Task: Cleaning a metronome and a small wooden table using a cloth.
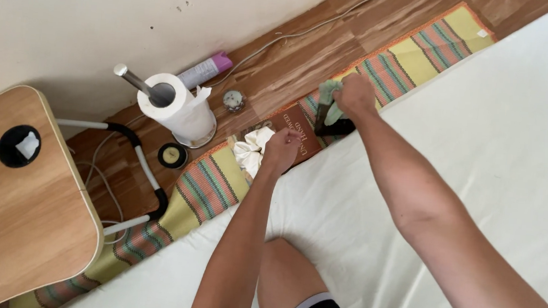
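While both hands are stretched past the mattress point(488, 126) edge, a pale green cloth point(327, 94) is gripped in the closed right hand point(354, 94), over a dark object point(333, 126). Fisted left hand point(282, 149) is held above a brown book point(297, 131), just beside crumpled white cloth point(252, 151) on the striped mat point(205, 187).

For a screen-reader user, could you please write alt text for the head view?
Seen from above, a person on a white mattress reaches to the floor: right hand holds a green cloth, left hand is beside a brown book on a striped mat.
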